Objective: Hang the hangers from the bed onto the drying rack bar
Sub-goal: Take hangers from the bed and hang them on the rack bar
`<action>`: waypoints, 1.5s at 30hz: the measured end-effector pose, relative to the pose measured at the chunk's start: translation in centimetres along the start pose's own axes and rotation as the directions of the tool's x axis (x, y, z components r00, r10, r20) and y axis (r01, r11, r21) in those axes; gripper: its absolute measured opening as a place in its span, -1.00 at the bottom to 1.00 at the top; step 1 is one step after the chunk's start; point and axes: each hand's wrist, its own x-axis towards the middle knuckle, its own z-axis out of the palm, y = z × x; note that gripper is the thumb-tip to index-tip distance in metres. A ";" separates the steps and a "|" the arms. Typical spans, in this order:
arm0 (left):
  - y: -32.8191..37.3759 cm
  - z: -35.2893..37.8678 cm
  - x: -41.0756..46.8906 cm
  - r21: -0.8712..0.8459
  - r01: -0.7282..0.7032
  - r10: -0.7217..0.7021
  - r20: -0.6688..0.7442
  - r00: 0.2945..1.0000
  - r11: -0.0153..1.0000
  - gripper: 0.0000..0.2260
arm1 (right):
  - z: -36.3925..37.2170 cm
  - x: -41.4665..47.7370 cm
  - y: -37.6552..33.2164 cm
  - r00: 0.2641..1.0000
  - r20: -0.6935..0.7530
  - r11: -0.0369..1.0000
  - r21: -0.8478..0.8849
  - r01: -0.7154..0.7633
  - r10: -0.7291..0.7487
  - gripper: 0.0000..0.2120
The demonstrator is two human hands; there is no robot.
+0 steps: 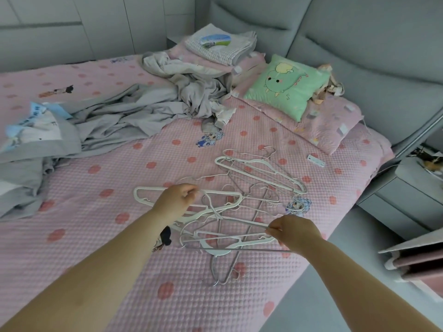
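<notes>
Several white and grey hangers (230, 219) lie tangled in a pile on the pink bed cover (96, 236). Farther back, a separate white hanger (261, 173) lies flat on the cover. My left hand (176, 200) rests on the pile's left side, fingers pinched on the hook of a white hanger (143, 195). My right hand (293, 230) is at the pile's right side, its fingertips pinching the end of a thin grey hanger (239, 249). The drying rack bar is out of sight.
A heap of grey bedding and clothes (148, 109) covers the bed's left and middle. A green pillow (287, 87) and folded laundry (215, 46) sit by the grey headboard (359, 32). A small white remote (316, 160) lies on the cover. A nightstand (412, 188) stands at right.
</notes>
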 end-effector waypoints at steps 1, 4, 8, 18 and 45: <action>-0.7 0.3 0.0 -0.003 0.022 -0.022 0.013 1.000 1.000 -0.71 | 0.3 0.1 0.1 1.000 -0.003 1.000 -0.009 -0.009 0.009 -0.66; -2.7 1.1 0.2 -0.008 0.081 -0.081 0.039 0.996 0.997 -0.70 | 1.1 0.6 0.9 0.999 0.023 0.999 0.023 -0.044 0.043 -0.69; -6.2 2.8 0.4 0.065 0.195 -0.200 0.079 0.977 0.979 -0.70 | 2.3 1.7 2.3 0.995 0.046 0.988 0.122 -0.098 0.093 -0.58; -16.1 7.8 1.0 0.271 0.425 -0.476 0.162 0.864 0.864 -0.51 | 5.7 3.9 2.5 0.994 0.093 0.977 0.196 -0.083 0.066 -0.55; -12.2 3.4 3.8 -0.085 0.331 -0.342 -0.208 0.917 0.940 -0.71 | 3.2 4.8 1.4 0.985 0.163 0.824 0.551 -0.135 0.053 -0.66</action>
